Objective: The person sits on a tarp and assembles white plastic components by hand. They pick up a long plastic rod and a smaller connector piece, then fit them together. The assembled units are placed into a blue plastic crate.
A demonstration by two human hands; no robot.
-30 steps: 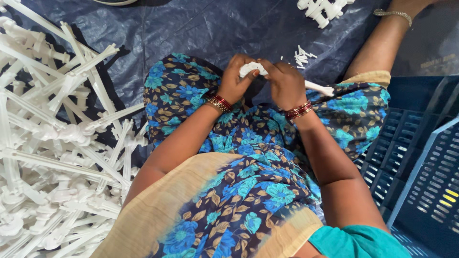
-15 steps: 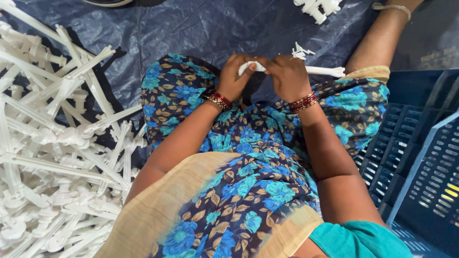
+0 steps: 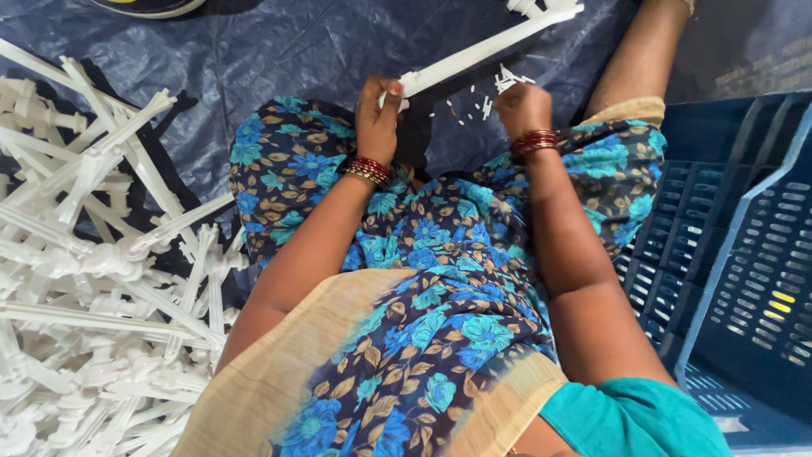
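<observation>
White plastic rod (image 3: 474, 52): a long moulded strip, lying slantwise above the lap, its near end gripped, its far end reaching toward the top right over the dark blue tarpaulin (image 3: 279, 51) that is covering the floor.

Pile of white plastic rods (image 3: 93, 271): lying tangled on the tarpaulin at the person's left, well apart from the hands.

Blue slotted crate (image 3: 744, 254): standing at the person's right, beside the leg.

Floral dress (image 3: 423, 279): covering the lap beneath both hands.

Left hand (image 3: 378, 114): fingers clenched round the near end of the rod, red bangles at the wrist.

Right hand (image 3: 524, 108): fingers curled into a loose fist, just beside the rod but apart from it; whether anything small is pinched inside cannot be told.

White plastic bits (image 3: 486, 101): small pieces scattered between the hands and on the tarpaulin.

Step in hand, by judgement: small pieces are being stripped off the rod. The next move is calling for the right hand to return to the rod and grip another piece.
</observation>
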